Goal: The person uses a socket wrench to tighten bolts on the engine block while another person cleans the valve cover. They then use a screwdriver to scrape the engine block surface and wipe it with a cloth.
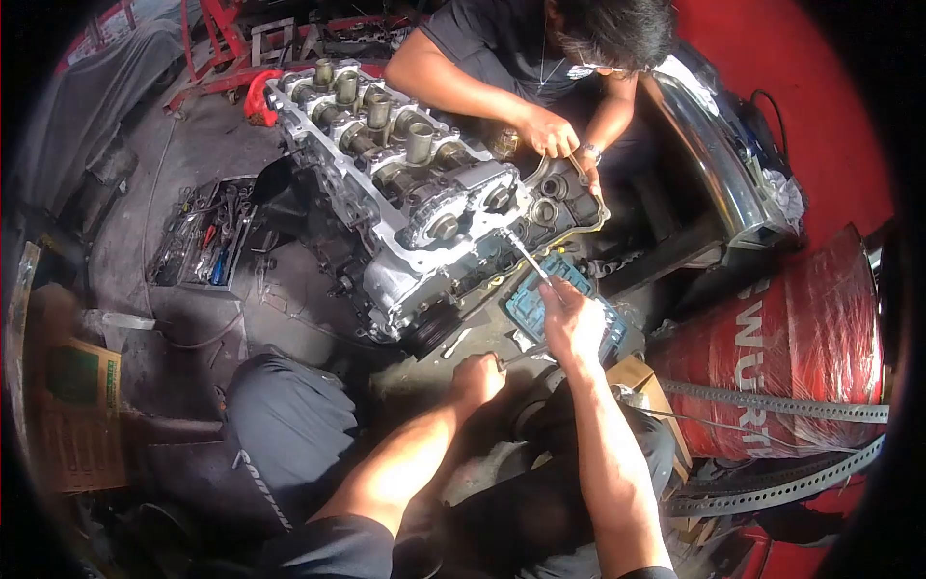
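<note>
Engine of silver-grey cast metal (386, 207), just one, stands ahead of the person's two hands, with four upright metal tubes (419, 143) in a row along its top and two dark round bolt heads (444, 227) at its near end. The right hand (571, 323) has its fingers wrapped round one slim silver metal tool (526, 259), whose far tip meets the engine's near edge. The left hand (477, 379) is curled into a loose fist; whether it grips anything I cannot tell. A co-worker's two hands (552, 132) touch one grey metal cover with round openings (579, 207), right beside the engine. One blue plastic case (529, 301) lies partly under the right forearm and hand.

Edges: the left hand sits apart from the engine's lower edge, with a gap between the two hands. Right of the right arm, one red drum in clear wrap (772, 357) and two perforated metal strips (781, 400) bound its room. On the left, grey floor (145, 207) stretches beyond one tray of hand tools (207, 232).
</note>
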Tool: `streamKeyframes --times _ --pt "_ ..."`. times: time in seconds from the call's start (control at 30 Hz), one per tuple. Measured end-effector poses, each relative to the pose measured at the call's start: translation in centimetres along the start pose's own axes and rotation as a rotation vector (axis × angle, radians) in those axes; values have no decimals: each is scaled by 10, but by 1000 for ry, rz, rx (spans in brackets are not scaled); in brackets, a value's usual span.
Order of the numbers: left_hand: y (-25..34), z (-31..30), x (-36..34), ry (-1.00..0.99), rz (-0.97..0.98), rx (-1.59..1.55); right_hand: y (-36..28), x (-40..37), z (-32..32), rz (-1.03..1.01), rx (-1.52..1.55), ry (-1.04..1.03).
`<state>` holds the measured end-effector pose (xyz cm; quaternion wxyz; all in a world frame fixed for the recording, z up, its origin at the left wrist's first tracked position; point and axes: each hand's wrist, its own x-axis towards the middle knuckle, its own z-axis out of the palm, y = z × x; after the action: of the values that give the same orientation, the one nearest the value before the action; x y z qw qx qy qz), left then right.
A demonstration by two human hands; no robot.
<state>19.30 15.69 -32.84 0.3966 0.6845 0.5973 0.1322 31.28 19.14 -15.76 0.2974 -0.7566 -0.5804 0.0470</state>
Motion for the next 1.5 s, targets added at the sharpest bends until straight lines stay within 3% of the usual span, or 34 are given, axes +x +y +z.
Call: streamKeyframes --times 0.17,0.7,0.8,1.0,1.1,1.13,1.33,1.5 --pt "11 -13 -13 -62 -104 58 1 -1 1 15 50 6" --pt "19 -38 -22 -147 -82 132 -2 2 -4 72 79 -70" --pt "23 -43 -24 -204 -156 174 -2 2 -4 88 85 -91" --pt "2 -6 10 -122 5 -233 -1 2 -8 56 56 -72" --pt "-11 8 18 56 159 -219 2 -6 -9 114 132 -76" --pt "-16 3 20 -68 128 -194 7 -8 -10 161 157 -126" --pt "-35 -31 -38 -294 40 -45 19 -33 -9 235 227 -222" --pt "-37 -90 -80 -290 9 93 16 -38 8 255 398 -270"
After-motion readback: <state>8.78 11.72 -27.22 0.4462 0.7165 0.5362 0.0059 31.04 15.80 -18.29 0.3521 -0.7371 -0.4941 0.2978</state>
